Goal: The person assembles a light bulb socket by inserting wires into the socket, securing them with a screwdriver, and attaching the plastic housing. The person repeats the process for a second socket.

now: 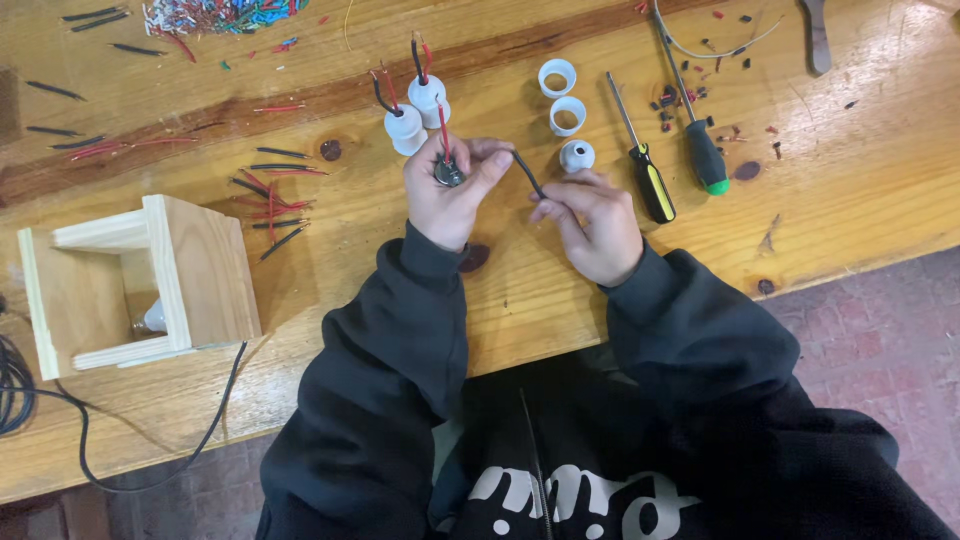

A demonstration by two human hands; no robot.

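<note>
Partly hidden socket part [449, 172] in left hand [447, 195], black wire [527, 172]

Bulb [153, 318] half hidden inside box [200, 270]

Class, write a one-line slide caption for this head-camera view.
Left hand grips a small round metal lamp-socket part with red wire; right hand pinches a short black wire above a wooden workbench.

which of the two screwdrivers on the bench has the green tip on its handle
The right-hand screwdriver, with the black handle capped in green. The other screwdriver, nearer the right hand, has a yellow and black handle.
</note>
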